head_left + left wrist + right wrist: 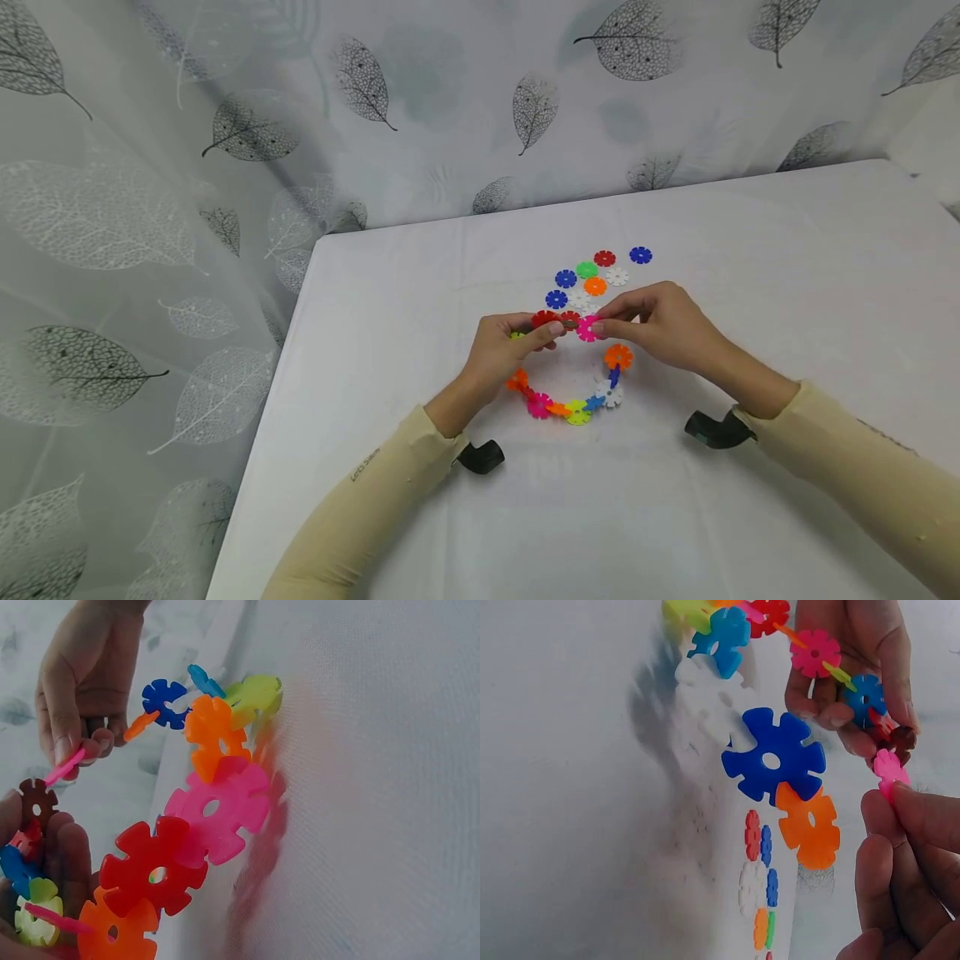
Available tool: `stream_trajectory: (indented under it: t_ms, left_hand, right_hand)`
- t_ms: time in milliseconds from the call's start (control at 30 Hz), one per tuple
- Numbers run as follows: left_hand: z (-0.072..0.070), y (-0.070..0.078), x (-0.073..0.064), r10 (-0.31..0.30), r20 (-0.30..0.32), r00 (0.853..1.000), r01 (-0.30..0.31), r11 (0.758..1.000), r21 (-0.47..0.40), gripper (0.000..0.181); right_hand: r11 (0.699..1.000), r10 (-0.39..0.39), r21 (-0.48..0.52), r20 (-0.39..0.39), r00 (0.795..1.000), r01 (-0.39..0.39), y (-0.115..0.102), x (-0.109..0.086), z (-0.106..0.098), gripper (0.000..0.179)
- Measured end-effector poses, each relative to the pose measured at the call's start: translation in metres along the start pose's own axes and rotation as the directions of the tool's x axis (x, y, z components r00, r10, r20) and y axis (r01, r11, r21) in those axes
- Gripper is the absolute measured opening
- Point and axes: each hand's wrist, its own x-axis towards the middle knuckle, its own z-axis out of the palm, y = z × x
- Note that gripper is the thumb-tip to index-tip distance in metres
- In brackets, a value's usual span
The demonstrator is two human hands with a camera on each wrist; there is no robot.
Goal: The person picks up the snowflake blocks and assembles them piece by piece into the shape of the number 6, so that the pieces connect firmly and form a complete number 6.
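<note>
Counted from my position in the room: one left hand (pixel 500 350), one right hand (pixel 669 325), two sleeves (pixel 375 500), two black wrist devices (pixel 483 457), one table (pixel 562 517). One chain (pixel 534 410), with the pinched piece at its end: three orange discs (pixel 202 720), three pink discs (pixel 187 806), three blue discs (pixel 802 761), two red discs (pixel 141 855), two yellow discs (pixel 259 694), one brown disc (pixel 45 796), at least one white disc (pixel 701 690). Loose discs (pixel 596 291): three blue, one green, one orange, at least two red, at least two white.
</note>
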Motion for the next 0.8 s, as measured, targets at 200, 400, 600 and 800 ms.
stream_trajectory:
  t_ms: [200,400,600,800]
  left_hand:
    - [-0.001,0.000,-0.002,0.005,0.002,1.000,-0.005,1.000,-0.008,0.030]
    - [0.000,-0.005,-0.001,0.019,0.015,1.000,-0.020,1.000,0.002,0.030]
    - [-0.007,-0.002,-0.001,0.007,0.065,0.998,-0.009,0.999,0.033,0.027]
    - [-0.013,0.008,-0.001,0.041,0.161,0.986,-0.048,0.998,0.038,0.028]
  right_hand:
    - [1.000,0.004,-0.012,-0.011,1.000,-0.005,-0.005,0.000,0.002,0.015]
    - [1.000,0.014,-0.023,-0.002,1.000,-0.014,-0.007,0.000,0.004,0.016]
    - [0.999,-0.015,0.031,0.036,0.999,0.014,-0.002,0.003,0.004,0.017]
    - [0.996,-0.062,0.070,0.071,0.996,0.057,-0.001,0.006,0.004,0.020]
